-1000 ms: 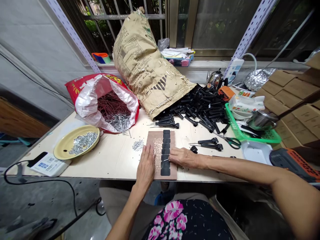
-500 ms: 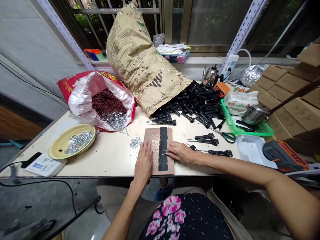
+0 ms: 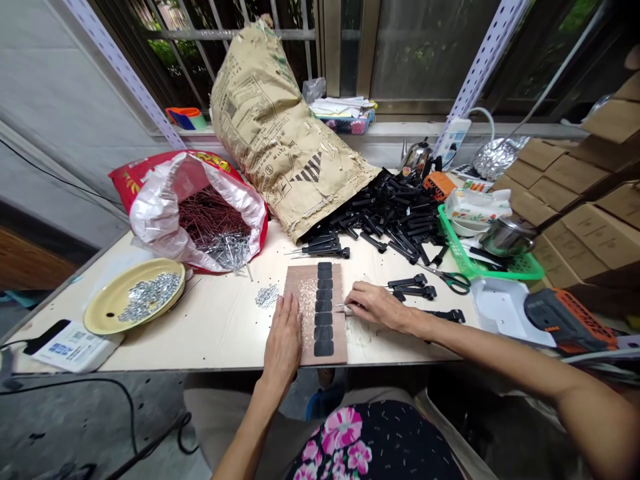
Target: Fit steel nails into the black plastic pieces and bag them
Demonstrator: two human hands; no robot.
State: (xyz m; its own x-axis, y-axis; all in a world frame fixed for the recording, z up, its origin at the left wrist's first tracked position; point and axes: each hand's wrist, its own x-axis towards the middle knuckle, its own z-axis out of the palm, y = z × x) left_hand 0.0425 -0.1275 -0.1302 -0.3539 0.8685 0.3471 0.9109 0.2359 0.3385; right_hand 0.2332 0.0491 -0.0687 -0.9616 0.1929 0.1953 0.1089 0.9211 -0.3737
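My left hand [image 3: 284, 335] lies flat, fingers stretched, on the left side of a brown board [image 3: 305, 293] at the table's near edge. A column of black pads [image 3: 323, 308] runs down the board's middle, with small silver bits scattered to their left. My right hand [image 3: 374, 305] rests at the board's right edge, fingers pinched on a thin metal pin that points at the pads. A few black-handled pins [image 3: 413, 288] lie just right of that hand.
A torn brown paper sack [image 3: 280, 133] spills a heap of black handles [image 3: 395, 213]. A red-and-white bag of nails [image 3: 210, 223], a yellow plate of silver bits [image 3: 135, 301], scissors [image 3: 450, 279], a green basket [image 3: 500, 267], a power drill [image 3: 565, 323], cardboard boxes right.
My right hand has slid a little rightwards to the board's right edge, still pinching the pin. My left hand stays flat on the board. The view has shifted slightly.
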